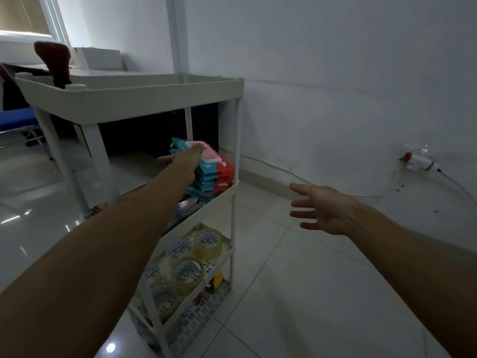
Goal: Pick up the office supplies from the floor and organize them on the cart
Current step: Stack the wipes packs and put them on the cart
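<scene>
Nearest to me, below and short of the left grip (182, 157), the lower shelf of the cart (165, 96) carries the clear tape rolls (187, 264), laid flat and packed side by side; I judge this keeps them from rolling off the perforated tray. Under them a bottom tray holds something yellow that I cannot identify. The right grip (322, 209) hangs off to the right of the cart, over the floor (296, 306), fingers spread and straight, touching nothing. I read it as a free hand, available for balance or the next pickup. Further out, my left arm reaches into the middle shelf, where the left grip rests on the stack of wet wipe packs (214, 174), teal and red, piled against the far right corner post. The fingers lie fairly straight over the top pack (206, 152) and the thumb sticks out to the left; I cannot tell whether they are pressing the pack flat or lightly holding its edge. I judge the stack is being squared into the corner so it stands without sliding. Beyond and above the left grip, the top tray shows a dark red object (55, 63) at its far left corner. No supplies are visible on the floor in this view.
</scene>
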`<state>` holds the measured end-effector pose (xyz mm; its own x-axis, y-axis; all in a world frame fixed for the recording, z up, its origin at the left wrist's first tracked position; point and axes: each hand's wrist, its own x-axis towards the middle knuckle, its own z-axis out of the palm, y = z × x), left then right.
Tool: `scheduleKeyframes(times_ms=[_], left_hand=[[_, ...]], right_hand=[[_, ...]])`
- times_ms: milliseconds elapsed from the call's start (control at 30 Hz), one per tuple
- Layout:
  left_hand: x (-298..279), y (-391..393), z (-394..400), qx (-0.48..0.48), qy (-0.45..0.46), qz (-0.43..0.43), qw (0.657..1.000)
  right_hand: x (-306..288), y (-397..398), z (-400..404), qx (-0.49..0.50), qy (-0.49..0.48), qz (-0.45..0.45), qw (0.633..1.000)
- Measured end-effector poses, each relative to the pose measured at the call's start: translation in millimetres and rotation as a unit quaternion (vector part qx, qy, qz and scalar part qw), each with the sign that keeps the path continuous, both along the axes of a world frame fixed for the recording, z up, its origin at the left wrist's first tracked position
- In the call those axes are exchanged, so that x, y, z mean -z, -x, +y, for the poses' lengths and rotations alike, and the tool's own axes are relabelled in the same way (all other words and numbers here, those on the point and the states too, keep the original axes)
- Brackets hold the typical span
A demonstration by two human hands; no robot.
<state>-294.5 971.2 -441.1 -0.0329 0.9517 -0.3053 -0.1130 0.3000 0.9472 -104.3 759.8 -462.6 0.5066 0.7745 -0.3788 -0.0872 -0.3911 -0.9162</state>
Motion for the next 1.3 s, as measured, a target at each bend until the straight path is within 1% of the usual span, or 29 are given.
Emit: scheduleKeyframes(times_ms=[67,100,200,300,333,400,433,467,500,533,567,600,633,667,700,767,833,1000,1100,1200,1300], left_hand=[[4.8,-0.3,-0.4,0.014,-0.005,0.034,0.999],[10.8,-0.6,4.5,0.021,-0.002,0.037,0.999],[17.8,-0.8,7.0,0.046,0.036,0.045,0.997],[12.1,0.2,-2.5,0.051,0.017,0.052,0.997],[11.2,-0.3,-1.3,0.052,0.013,0.058,0.997],[13.3,-2.1,5.8,0.074,0.001,0.076,0.994],[23.5,-6.0,27.9,0.067,0.015,0.081,0.994],[36.6,-10.1,55.2,0.082,0.025,0.087,0.993],[45.1,-15.9,72.1,0.086,0.040,0.099,0.991],[44.3,-17.0,72.5,0.099,0.043,0.110,0.988],[35.6,-17.3,60.8,0.107,0.041,0.123,0.986],[20.3,-13.5,35.8,0.126,0.019,0.135,0.983],[9.9,-11.0,16.1,0.140,0.001,0.149,0.979],[7.1,-9.1,8.6,0.157,-0.007,0.160,0.975],[6.8,-7.3,6.0,0.164,0.000,0.178,0.970],[7.2,-4.2,3.8,0.179,0.006,0.175,0.968],[10.1,-1.9,7.6,0.175,0.007,0.163,0.971],[13.4,1.6,10.8,0.156,0.031,0.089,0.983],[15.4,4.0,18.6,0.119,0.028,0.072,0.990],[15.0,5.1,14.5,0.118,0.017,0.047,0.992],[12.3,5.5,2.8,0.115,0.005,0.046,0.992]], right_hand=[[-2.3,-2.5,-1.4,0.004,-0.007,-0.009,1.000],[-3.2,-1.9,0.2,0.005,-0.013,-0.012,1.000],[-3.3,11.0,10.1,-0.002,-0.032,-0.003,0.999],[1.1,31.7,26.8,-0.026,-0.037,-0.002,0.999],[2.0,39.8,32.3,-0.037,-0.043,-0.020,0.998],[3.7,58.1,42.3,-0.074,-0.070,-0.095,0.990],[4.6,68.2,45.9,-0.108,-0.090,-0.151,0.979],[6.8,78.3,49.6,-0.151,-0.110,-0.214,0.959],[9.7,87.7,53.5,-0.198,-0.122,-0.283,0.930],[13.5,95.9,57.7,-0.242,-0.120,-0.354,0.896],[18.5,102.0,62.4,-0.280,-0.106,-0.420,0.857],[23.7,106.5,67.3,-0.309,-0.083,-0.474,0.820],[29.1,108.9,71.1,-0.331,-0.060,-0.513,0.790],[33.4,111.1,73.0,-0.346,-0.042,-0.536,0.769],[38.0,112.9,73.5,-0.358,-0.031,-0.546,0.757],[46.3,116.8,70.9,-0.374,-0.019,-0.552,0.745],[52.7,117.2,68.8,-0.377,-0.014,-0.545,0.749],[63.0,116.0,66.4,-0.377,-0.001,-0.524,0.764],[63.5,117.3,65.3,-0.369,0.011,-0.543,0.754],[56.6,119.8,65.1,-0.373,0.026,-0.558,0.741],[51.8,121.8,65.3,-0.378,0.034,-0.569,0.730]])
